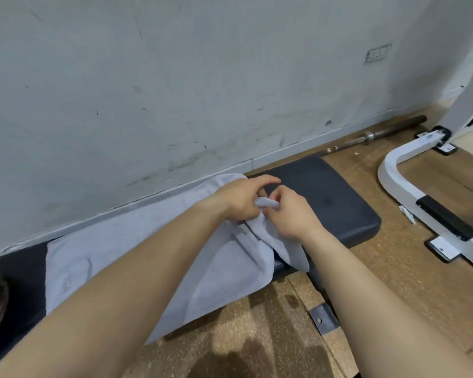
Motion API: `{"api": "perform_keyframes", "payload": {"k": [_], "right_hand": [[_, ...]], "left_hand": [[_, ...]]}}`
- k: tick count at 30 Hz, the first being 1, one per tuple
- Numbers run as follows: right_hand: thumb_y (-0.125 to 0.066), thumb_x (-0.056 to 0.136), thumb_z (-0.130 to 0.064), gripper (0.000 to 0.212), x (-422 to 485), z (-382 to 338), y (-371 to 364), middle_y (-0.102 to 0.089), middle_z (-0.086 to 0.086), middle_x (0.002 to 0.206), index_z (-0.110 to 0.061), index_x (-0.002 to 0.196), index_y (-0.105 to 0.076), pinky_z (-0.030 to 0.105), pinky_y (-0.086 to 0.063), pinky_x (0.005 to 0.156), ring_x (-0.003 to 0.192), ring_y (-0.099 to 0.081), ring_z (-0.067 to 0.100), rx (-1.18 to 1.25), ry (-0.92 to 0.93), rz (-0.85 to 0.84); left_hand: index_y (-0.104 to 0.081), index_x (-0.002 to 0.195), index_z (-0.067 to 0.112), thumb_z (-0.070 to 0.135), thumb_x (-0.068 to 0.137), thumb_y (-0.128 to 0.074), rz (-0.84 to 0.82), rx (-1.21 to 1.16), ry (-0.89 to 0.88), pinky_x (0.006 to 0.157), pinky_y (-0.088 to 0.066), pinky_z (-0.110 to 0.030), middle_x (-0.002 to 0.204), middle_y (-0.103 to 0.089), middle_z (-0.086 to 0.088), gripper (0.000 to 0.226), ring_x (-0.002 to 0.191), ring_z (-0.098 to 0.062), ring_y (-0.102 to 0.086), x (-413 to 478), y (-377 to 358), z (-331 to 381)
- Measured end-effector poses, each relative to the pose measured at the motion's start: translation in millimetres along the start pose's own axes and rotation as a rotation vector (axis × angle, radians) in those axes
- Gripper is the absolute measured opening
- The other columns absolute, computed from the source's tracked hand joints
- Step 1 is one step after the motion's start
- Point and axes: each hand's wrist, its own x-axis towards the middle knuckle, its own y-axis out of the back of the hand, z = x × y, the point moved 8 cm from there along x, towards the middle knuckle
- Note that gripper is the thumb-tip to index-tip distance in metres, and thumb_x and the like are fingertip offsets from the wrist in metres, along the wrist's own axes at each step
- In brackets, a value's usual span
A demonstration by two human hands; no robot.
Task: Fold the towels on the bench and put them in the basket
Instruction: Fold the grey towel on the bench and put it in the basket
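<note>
Our left hand (241, 200) and right hand (290, 214) meet at picture middle, touching. Both pinch same bunched corner of grey towel (120, 241). Fingers curled tight on cloth, small roll pokes up between them. Rest of towel lies flat on black bench (328, 197), spreading toward 8 o'clock. One flap hangs over front edge at 5 o'clock. Bare bench end at 3 o'clock from hands.
</note>
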Motion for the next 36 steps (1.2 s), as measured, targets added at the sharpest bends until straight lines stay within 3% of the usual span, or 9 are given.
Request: {"api": "perform_keyframes", "payload": {"k": [4, 10, 13, 19, 21, 27, 31, 34, 36], "right_hand": [[-0.07, 0.087, -0.033, 0.018, 2, 11, 22, -0.064, -0.004, 0.082, -0.02, 0.086, -0.057, 0.037, -0.051, 0.063, 0.075, -0.061, 0.016, 0.121, 0.014, 0.096], [-0.064, 0.089, -0.05, 0.052, -2, 25, 39, -0.033, -0.005, 0.055, -0.018, 0.061, -0.035, 0.028, -0.027, 0.05, 0.051, -0.031, 0.014, 0.202, -0.034, 0.097], [-0.063, 0.092, -0.044, 0.041, -6, 33, 54, -0.046, -0.002, 0.063, -0.016, 0.068, -0.047, 0.026, -0.032, 0.052, 0.057, -0.042, 0.013, 0.242, -0.048, 0.14], [-0.059, 0.091, -0.03, 0.013, -15, 60, 82, -0.066, -0.001, 0.086, -0.019, 0.086, -0.062, 0.033, -0.049, 0.064, 0.082, -0.062, 0.018, 0.235, -0.167, 0.226], [-0.058, 0.088, -0.027, 0.01, -17, 67, 87, -0.067, 0.0, 0.084, -0.021, 0.082, -0.062, 0.04, -0.054, 0.069, 0.081, -0.064, 0.02, 0.206, -0.213, 0.223], [-0.057, 0.081, -0.028, 0.009, -20, 82, 91, -0.065, -0.005, 0.078, -0.02, 0.084, -0.06, 0.039, -0.052, 0.069, 0.075, -0.06, 0.018, 0.172, -0.289, 0.181], [-0.048, 0.085, -0.031, 0.014, -15, 87, 87, -0.052, -0.005, 0.071, -0.023, 0.074, -0.045, 0.038, -0.04, 0.065, 0.069, -0.049, 0.021, 0.212, -0.272, 0.161], [-0.041, 0.09, -0.023, 0.005, -13, 97, 88, -0.057, -0.001, 0.09, -0.025, 0.088, -0.046, 0.038, -0.041, 0.071, 0.083, -0.053, 0.024, 0.078, -0.314, 0.14], [-0.041, 0.092, -0.022, 0.016, -16, 103, 95, -0.06, 0.002, 0.104, -0.024, 0.105, -0.05, 0.039, -0.045, 0.077, 0.095, -0.056, 0.027, -0.03, -0.356, 0.17]], "left_hand": [[-0.065, 0.083, 0.026, 0.023, 0.074, -0.068, -0.044, 0.191, 0.009, 0.056, -0.049, -0.033, 0.075, -0.064, -0.003, 0.01, 0.073, -0.026, -0.064, 12, 9, 1], [-0.051, 0.069, 0.03, 0.043, 0.07, -0.074, 0.201, 0.475, -0.005, 0.059, -0.041, -0.031, 0.077, -0.055, 0.008, 0.026, 0.077, -0.019, -0.056, 25, 40, 14], [-0.057, 0.075, 0.027, 0.042, 0.066, -0.075, 0.17, 0.353, -0.023, 0.065, -0.046, -0.033, 0.087, -0.059, 0.012, 0.026, 0.079, -0.014, -0.056, 30, 44, 19], [-0.053, 0.065, 0.02, 0.027, 0.073, -0.055, -0.023, -0.082, 0.071, 0.068, -0.037, -0.028, 0.067, -0.051, 0.008, 0.011, 0.071, -0.016, -0.046, 41, 31, 23], [-0.056, 0.073, 0.02, 0.015, 0.081, -0.059, -0.025, 0.017, 0.076, 0.064, -0.039, -0.027, 0.069, -0.053, 0.009, 0.01, 0.07, -0.015, -0.049, 49, 30, 19], [-0.066, 0.088, 0.026, 0.02, 0.088, -0.058, 0.129, 0.464, 0.01, 0.064, -0.041, -0.03, 0.087, -0.064, 0.002, 0.01, 0.083, -0.022, -0.059, 83, 43, 22], [-0.068, 0.093, 0.027, 0.021, 0.09, -0.057, 0.289, 0.446, -0.02, 0.074, -0.049, -0.036, 0.094, -0.057, 0.002, 0.014, 0.091, -0.025, -0.056, 113, 49, 30], [-0.072, 0.098, 0.024, 0.017, 0.088, -0.058, 0.332, 0.399, -0.047, 0.079, -0.047, -0.034, 0.101, -0.06, -0.005, 0.019, 0.1, -0.03, -0.06, 136, 34, 36], [-0.071, 0.109, 0.023, 0.012, 0.088, -0.056, 0.33, 0.341, -0.063, 0.089, -0.046, -0.035, 0.115, -0.061, -0.009, 0.028, 0.11, -0.033, -0.058, 148, 18, 40]]}}
